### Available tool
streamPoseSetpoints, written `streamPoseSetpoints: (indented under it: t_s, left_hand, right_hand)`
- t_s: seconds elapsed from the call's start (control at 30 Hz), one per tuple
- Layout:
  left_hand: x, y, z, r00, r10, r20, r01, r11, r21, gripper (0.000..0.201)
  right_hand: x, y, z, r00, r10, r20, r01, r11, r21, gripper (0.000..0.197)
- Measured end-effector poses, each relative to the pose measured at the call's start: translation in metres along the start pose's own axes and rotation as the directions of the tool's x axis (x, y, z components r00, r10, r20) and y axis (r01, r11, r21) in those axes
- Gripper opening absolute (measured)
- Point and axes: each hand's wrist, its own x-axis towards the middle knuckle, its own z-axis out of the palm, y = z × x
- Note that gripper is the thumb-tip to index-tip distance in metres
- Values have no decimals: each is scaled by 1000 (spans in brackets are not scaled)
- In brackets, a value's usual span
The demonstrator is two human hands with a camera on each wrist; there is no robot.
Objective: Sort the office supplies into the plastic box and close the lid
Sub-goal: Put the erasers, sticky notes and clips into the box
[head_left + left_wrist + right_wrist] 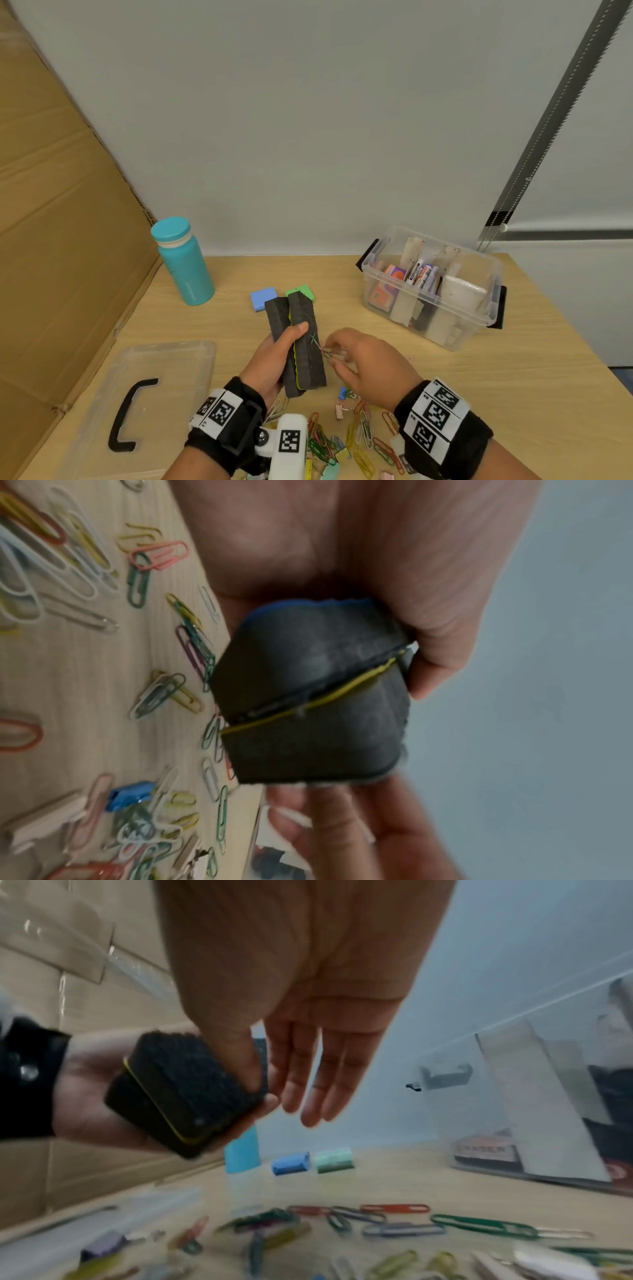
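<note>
My left hand [284,342] grips two dark foam board erasers [310,363] stacked together, a yellow layer showing between them, held above the table. The left wrist view shows the stack's end [308,696] in my curled fingers. My right hand [330,349] is at the stack's right side, its thumb and forefinger pinching a few thin paper clips [323,349] that cling there. In the right wrist view its thumb lies against the erasers [192,1085], and the other fingers [318,1091] are straight. The clear plastic box [424,299] stands open at the right, partly filled.
The box's clear lid [164,363] with a black handle lies at the left. Several coloured paper clips and binder clips [363,435] are scattered near the front edge. A blue block [263,298] and a green block [303,291] lie mid-table. A teal bottle [185,263] stands by the cardboard [61,240].
</note>
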Motion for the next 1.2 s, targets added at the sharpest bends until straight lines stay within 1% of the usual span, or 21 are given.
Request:
streamPoseSetpoints:
  t_s: [0.07,0.1,0.2,0.3,0.37,0.4,0.43,0.5,0.53,0.57,0.63,0.67,0.73,0.77,0.83,0.9,1.0,1.03,1.1,1.17,1.2]
  left_hand:
    - [-1,-1,3,1000,-1,12,1,1000,3,32]
    - [-1,0,4,1000,-3,20,3,1000,-1,33]
    - [-2,0,8,998,2,55,-4,999,34,32]
    - [-4,-1,8,998,11,54,-17,995,95,34]
    - [-4,-1,6,999,13,32,-16,995,95,37]
    - [-4,0,4,1000,13,21,-14,996,83,38]
    - [-3,0,2,1000,13,13,-13,998,67,39]
    - [-2,1,-1,1000,28,10,-28,999,35,40]
    - [-1,2,-2,999,43,14,-43,999,26,40]
    - [-1,2,-3,998,56,17,-57,998,23,40]
    - [0,2,-2,998,68,16,-68,997,36,43]
    - [1,2,-2,998,68,13,-68,997,46,47]
    - [2,2,1,998,70,-1,-70,996,57,55]
    - [3,2,2,998,68,-6,-68,996,60,57]
    - [2,3,6,999,53,3,-53,997,54,54]
    - [2,4,11,999,37,18,-38,997,72,52]
    - [0,6,17,996,39,74,-49,990,129,60]
    - [0,5,17,995,32,90,-44,989,142,60]
    - [2,4,15,994,14,105,-28,991,130,48]
    - [3,5,11,996,-8,90,2,998,67,37]
    - [5,6,8,997,-11,70,8,999,41,38]
  right_hand:
    - [2,-13,-4,998,-7,-61,20,978,208,30]
    - [4,-17,-3,997,-8,-77,29,962,270,31]
    - [11,-16,1,990,-25,-141,62,962,267,19]
    - [12,-9,2,993,-14,-113,37,977,209,11]
    - [7,-2,5,999,-4,-53,11,992,124,10]
    - [4,2,6,1000,13,2,-13,999,52,10]
    - [1,5,7,996,47,80,-44,998,-47,13]
    - [-5,10,8,963,150,223,-93,965,-247,27]
    - [-7,11,9,954,179,240,-103,949,-296,36]
    - [-9,11,8,962,169,213,-98,947,-306,41]
    - [-11,5,3,996,29,86,-7,970,-244,45]
    - [-12,1,0,997,-61,41,68,975,-212,48]
    - [-12,-6,-4,977,-212,4,209,959,-193,54]
    - [-11,-8,-6,964,-264,7,260,945,-197,56]
    - [-8,-12,-9,949,-314,18,310,922,-231,57]
    - [-4,-14,-12,939,-345,14,331,888,-318,57]
    - [-1,-12,-12,896,-444,27,412,806,-426,52]
    - [0,-11,-12,879,-477,29,438,781,-445,48]
    - [2,-5,-15,850,-527,20,470,741,-479,34]
    - [2,3,-22,825,-565,6,489,708,-509,19]
    - [3,7,-27,821,-571,-11,485,706,-516,16]
